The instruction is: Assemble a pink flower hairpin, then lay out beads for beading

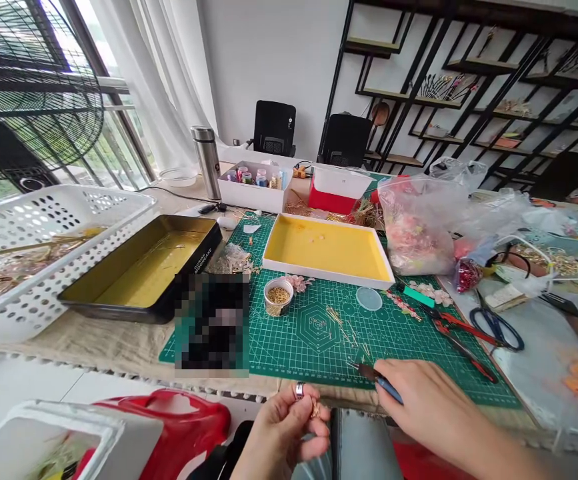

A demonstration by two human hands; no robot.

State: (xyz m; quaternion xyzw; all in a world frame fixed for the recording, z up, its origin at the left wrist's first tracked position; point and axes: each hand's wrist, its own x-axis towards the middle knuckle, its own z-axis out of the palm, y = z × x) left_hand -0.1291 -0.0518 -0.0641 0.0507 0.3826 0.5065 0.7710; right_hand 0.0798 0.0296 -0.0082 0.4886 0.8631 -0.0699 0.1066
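My left hand [289, 427], wearing a silver ring [299, 390], pinches a small pinkish, beaded-looking piece [317, 409] in front of the table edge. Its exact kind is too small to tell. In my right hand [419, 400] are small pliers [389, 389] with blue handles, their metal jaws pointing left over the green cutting mat [289, 353]. Thin gold pins [351, 333] lie scattered on the mat beyond the pliers. A small round tub [278, 297] full of gold bits stands further back, touching pale pink flowers [299, 283]. Its clear lid [369, 299] lies to the right.
A white-rimmed yellow tray [329, 279] sits at the back of the mat. To the left are a black box tray [119, 312] and a white basket [29, 320]. Red-handled pliers [461, 347], scissors [499, 327] and plastic bags [416, 227] occupy the right side.
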